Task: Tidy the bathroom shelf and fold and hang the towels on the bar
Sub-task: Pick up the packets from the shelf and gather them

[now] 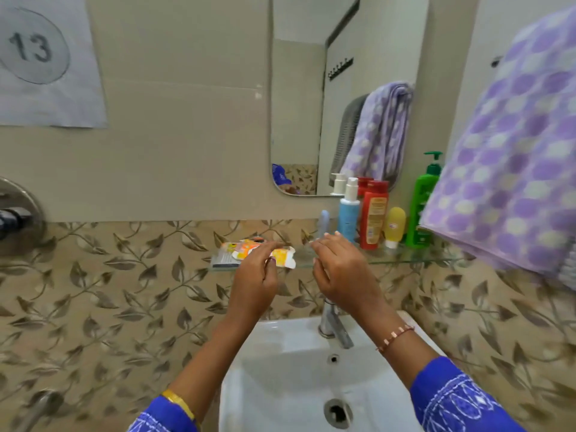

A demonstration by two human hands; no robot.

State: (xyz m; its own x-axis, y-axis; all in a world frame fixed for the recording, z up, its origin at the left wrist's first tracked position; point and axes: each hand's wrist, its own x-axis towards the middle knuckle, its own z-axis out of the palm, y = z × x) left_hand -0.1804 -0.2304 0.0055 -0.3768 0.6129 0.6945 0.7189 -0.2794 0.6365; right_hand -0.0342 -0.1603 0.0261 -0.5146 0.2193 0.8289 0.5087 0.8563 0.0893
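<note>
**Packet lies crosswise under the left hand**

While both hands reach up to the glass shelf (405, 261) above the sink (280, 363), the left hand (254, 285) is the one at the task's thing. An orange and yellow packet (249, 249) lies flat on the left part of the shelf, its long axis running left to right along the shelf edge. It overlaps a flat grey pack (222, 260) that lies just to its left and partly beneath it. The left hand's fingers are stretched forward over the packet's right half, with the thumb tucked near the packet's near edge; motion blur hides whether this is a pinch or only a touch. The right hand (339, 269) hovers just right of the packet, fingers loosely bent, holding nothing that can be seen. A pale upright item (324, 222) stands on the shelf just beyond its fingertips. Farther right stand the bottles: blue (347, 218), red (373, 219), yellow (394, 227) and green (422, 207). A lilac towel (511, 157) hangs folded over the bar at far right. By this reading, the left hand is nearer the packet, so any shift of it would likely run rightward toward the bottles.
</note>
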